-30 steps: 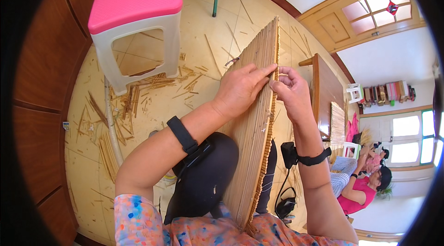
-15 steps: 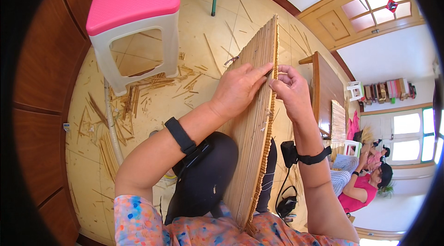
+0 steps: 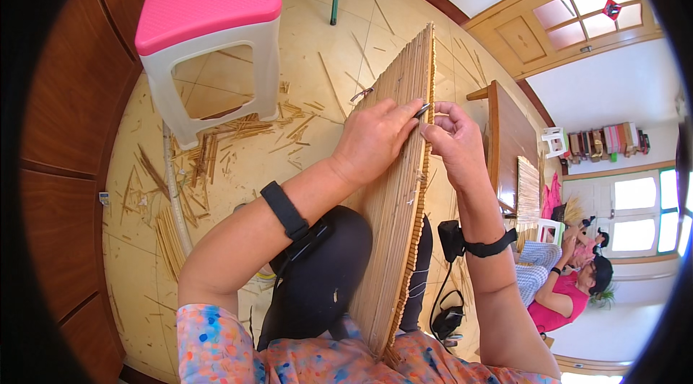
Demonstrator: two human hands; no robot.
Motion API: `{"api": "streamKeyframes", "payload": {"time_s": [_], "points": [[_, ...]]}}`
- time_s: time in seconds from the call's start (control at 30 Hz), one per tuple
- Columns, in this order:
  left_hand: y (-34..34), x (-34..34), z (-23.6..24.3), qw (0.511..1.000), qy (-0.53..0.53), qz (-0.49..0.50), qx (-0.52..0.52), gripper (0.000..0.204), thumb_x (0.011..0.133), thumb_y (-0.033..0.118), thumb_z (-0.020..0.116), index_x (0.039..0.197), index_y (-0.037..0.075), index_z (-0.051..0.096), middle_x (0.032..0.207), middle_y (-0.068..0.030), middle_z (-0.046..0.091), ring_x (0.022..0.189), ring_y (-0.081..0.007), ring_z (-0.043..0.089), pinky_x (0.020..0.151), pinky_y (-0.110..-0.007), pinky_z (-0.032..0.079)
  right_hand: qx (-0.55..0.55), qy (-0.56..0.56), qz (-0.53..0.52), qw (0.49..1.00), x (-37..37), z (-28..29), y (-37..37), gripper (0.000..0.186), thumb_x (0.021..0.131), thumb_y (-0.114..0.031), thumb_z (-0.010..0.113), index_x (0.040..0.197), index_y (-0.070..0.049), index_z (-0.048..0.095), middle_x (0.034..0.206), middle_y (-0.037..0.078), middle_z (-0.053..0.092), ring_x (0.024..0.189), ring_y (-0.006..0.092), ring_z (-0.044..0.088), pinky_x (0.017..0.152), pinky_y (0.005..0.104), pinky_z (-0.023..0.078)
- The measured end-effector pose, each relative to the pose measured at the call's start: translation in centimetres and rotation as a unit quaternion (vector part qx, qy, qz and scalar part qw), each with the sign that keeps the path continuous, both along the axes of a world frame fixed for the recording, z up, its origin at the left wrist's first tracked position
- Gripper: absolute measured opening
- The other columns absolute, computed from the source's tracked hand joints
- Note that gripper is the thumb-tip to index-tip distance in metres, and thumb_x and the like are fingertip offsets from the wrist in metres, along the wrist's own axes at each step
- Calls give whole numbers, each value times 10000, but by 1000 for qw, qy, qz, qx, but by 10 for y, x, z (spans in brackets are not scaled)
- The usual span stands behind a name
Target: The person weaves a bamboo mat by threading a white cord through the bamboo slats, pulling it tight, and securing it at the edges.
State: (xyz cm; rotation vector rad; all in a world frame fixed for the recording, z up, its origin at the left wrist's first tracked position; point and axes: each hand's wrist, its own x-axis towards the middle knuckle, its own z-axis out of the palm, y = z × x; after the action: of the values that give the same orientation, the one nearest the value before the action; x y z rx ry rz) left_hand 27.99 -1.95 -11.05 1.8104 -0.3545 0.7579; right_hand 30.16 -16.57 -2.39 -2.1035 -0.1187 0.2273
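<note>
A stiff panel of thin straw-coloured stalks, laid side by side, stands slanted between my knees with its narrow edge toward the right. My left hand rests against its broad left face. At those fingertips shows a small dark metal tool, pinched near the edge; its kind is unclear. My right hand is on the other side of the edge, thumb and forefinger pressed together, other fingers curled. What that pinch holds, if anything, is too small to see. Short thread ends show lower along the edge.
A white stool with a pink top stands at the far left. Broken stalks litter the tiled floor around it. A wooden table is on the right. Beyond it sits another person in a pink top. A black cabled device lies near my right forearm.
The dark metal tool now shows at my left fingertips, where it was not visible before. My left hand has shifted very slightly; the right hand and panel stay put.
</note>
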Motion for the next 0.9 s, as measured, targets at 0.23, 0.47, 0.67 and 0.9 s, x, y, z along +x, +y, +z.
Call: {"api": "streamKeyframes", "payload": {"time_s": [0.23,0.47,0.67,0.9], "points": [[4,-1,6,999,15,31,19,328,839,32,636,1166,57,639,755,-144,579,645,-310,590,585,-376,478,0,-1,-5,1000,-1,0,0,391,769,-135,675,1112,15,562,891,85,661,727,101,614,635,241,500],[22,-1,3,996,31,77,-37,287,883,64,602,1167,46,634,834,-161,625,672,-325,603,621,-377,481,17,13,-9,1000,0,-1,-1,396,767,-142,687,1113,7,561,909,85,661,724,104,612,631,242,494],[70,-1,-3,980,91,180,-1,329,902,118,575,1216,20,596,796,-181,628,691,-319,611,641,-392,472,19,11,-8,1000,0,-2,-3,399,766,-151,691,1109,2,557,909,86,658,717,102,607,625,243,493],[116,1,-14,937,250,231,-81,312,883,192,595,1153,36,614,813,-206,649,739,-358,623,682,-425,482,27,12,2,1000,0,-2,-1,414,766,-156,694,1121,1,550,911,87,657,723,100,604,625,243,494]]}}
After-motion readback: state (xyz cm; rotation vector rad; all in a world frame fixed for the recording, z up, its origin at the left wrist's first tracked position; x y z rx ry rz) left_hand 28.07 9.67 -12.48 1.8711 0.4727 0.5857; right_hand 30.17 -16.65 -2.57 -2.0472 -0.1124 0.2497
